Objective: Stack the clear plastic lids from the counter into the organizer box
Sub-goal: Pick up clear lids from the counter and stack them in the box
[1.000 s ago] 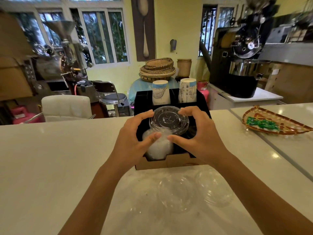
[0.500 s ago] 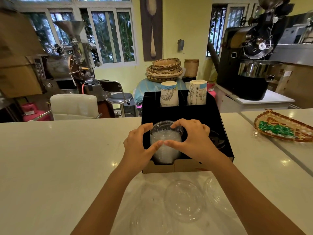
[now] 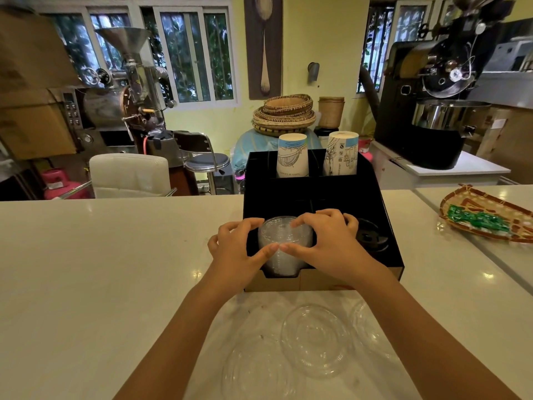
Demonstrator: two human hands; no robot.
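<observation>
Clear plastic, ribbed and faintly cloudy, fills the near-left bay of the black organizer box (image 3: pixel 317 194): a stack of lids (image 3: pixel 284 246) stands upright there, its axis vertical. The left hand (image 3: pixel 236 252) cups it from nine o'clock and the right hand (image 3: pixel 326 243) from three o'clock. Both grasp the stack, fingers curled over the top rim at twelve and thumbs nearly touching across its front at six. Whether they are pressing the top lid down or only steadying the pile, I cannot tell.

Three loose lids lie flat on the surface (image 3: pixel 101 269) at six o'clock from the box, under and between the forearms. The middle loose lid (image 3: pixel 315 339) is clearest; the left loose lid (image 3: pixel 256 368) sits nearer the wearer, and the right loose lid (image 3: pixel 369 327) is partly hidden by the right forearm. My judgement is that the next pick means drawing a hand straight back toward six, and the right hand looks nearer the middle one.

Pale and glossy, the surface also carries a woven tray (image 3: pixel 487 215) at two o'clock. Two paper cup stacks (image 3: pixel 292 154) stand in the box's far bays, and dark lids (image 3: pixel 372 235) fill the near-right bay. Beyond are coffee roasters (image 3: pixel 432 90), windows and woven baskets (image 3: pixel 284 114).
</observation>
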